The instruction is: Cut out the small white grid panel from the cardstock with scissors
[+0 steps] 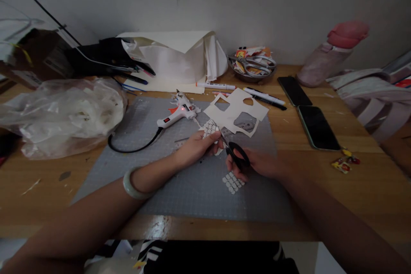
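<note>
So from where I'm watching, this looks somewhere in the middle of the cutting. One small batch of white rounded paper pieces point(233, 182) already lies on the grey gridded cutting mat point(135, 137), just under the right hand point(257, 163). A larger white card sheet with window-shaped holes cut out point(236, 111) sits further back on the mat, so a fair bit has been cut from it by the look of things. What's left, I'd guess, is the small white gridded paper scrap point(210, 129) that's being trimmed.

Left hand point(196, 147) comes in from the lower left, forearm angled across the mat with a pale green bangle point(132, 185) on the wrist; its grip is pinched on the gridded scrap, holding it up just off the mat. Right hand comes in from the lower right, grip wrapped through the black-handled scissors point(236, 154), blades pointing up-left into the scrap. Can't tell how far the blades are parted, too small.

Nearby: a white hot glue gun with a black cord point(176, 115) on the mat's far-left part, and two dark smartphones point(316, 126) on the wooden bench point(369, 188) to the right.
</note>
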Motion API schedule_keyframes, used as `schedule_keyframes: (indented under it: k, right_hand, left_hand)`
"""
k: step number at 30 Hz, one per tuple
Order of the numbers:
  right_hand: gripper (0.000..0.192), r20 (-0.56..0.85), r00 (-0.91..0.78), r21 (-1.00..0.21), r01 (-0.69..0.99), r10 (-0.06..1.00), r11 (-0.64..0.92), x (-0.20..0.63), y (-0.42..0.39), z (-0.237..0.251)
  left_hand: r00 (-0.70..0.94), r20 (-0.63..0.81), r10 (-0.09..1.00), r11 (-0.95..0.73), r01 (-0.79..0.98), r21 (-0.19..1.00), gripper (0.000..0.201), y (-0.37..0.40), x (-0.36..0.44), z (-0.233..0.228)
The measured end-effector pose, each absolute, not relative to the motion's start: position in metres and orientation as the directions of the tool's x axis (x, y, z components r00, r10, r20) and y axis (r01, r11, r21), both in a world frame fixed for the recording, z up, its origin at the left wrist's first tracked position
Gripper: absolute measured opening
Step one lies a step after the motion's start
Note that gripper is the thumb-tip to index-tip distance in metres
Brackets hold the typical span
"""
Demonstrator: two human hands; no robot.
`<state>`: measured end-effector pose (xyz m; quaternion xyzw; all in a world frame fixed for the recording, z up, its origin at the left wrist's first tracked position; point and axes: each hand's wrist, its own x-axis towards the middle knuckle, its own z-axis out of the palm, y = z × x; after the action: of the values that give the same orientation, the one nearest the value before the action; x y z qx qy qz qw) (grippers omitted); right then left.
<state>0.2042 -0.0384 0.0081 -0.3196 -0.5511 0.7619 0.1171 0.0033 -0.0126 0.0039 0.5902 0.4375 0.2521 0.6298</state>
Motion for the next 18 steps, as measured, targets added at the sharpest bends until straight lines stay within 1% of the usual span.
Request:
schedule_keyframes:
  k: [7, 11, 18]
  right_hand:
    - [0.055, -0.366, -0.76, -0.907, 0.162, 0.536, -0.39, 0.2039, -0.0377, 0.0076]
    - [0.055, -0.37, -0.758, -0.904, 0.163, 0.537, -0.394, 0.2037, -0.0375, 0.0073]
    - [0.051, -0.349, -0.752, -0.915, 0.144, 0.559, -0.378, 0.2031, -0.0387, 0.0063]
  left_hand:
    - [0.486, -0.261, 0.834, 0.22, 0.141, 0.965, 0.041, -0.0116, 0.004, 0.0046]
    - [0.475, -0.273, 0.836, 0.232, 0.144, 0.962, 0.04, -0.0108, 0.0043, 0.004]
    - [0.501, -0.188, 0.844, 0.167, 0.088, 0.982, 0.042, -0.0094, 0.0033, -0.0005]
